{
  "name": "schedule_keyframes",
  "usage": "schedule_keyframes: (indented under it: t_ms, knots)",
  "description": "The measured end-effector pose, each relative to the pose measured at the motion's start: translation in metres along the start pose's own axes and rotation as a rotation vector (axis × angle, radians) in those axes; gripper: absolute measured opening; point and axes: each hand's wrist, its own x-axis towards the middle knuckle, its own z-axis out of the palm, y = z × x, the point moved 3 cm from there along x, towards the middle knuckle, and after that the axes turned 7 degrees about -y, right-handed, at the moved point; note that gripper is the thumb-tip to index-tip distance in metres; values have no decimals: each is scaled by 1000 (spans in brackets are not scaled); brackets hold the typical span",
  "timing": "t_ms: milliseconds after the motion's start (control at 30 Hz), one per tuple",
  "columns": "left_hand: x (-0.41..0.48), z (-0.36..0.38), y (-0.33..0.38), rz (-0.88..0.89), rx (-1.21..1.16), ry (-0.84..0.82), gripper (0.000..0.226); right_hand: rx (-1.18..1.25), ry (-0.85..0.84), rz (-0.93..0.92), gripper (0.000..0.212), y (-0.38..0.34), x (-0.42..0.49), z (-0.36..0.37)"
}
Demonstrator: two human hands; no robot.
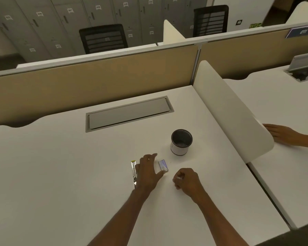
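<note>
On the white desk my left hand lies over a small white and purple packet, thumb and fingers on either side of it. A narrow silver foil sachet with a yellow tip lies just left of that hand. My right hand rests on the desk to the right, fingers curled around a small white thing that I cannot identify. A white cup with a dark inside stands upright behind both hands.
A grey cable hatch is set into the desk further back. A white rounded divider bounds the desk on the right. Another person's hand rests on the neighbouring desk. A tan partition runs along the back.
</note>
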Motion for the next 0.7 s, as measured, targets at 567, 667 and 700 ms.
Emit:
schedule_keyframes:
  t_ms: [567, 667, 700]
  knots:
    - [-55, -9, -64, -517, -18, 375, 37, 262, -49, -92, 12, -30, -13, 22]
    - [-55, -10, -63, -489, 2, 380, 24, 291, -63, -103, 10, -31, -18, 22]
    - [-55, -10, -63, -484, -1, 381, 21, 296, -65, -106, 10, -31, -20, 22]
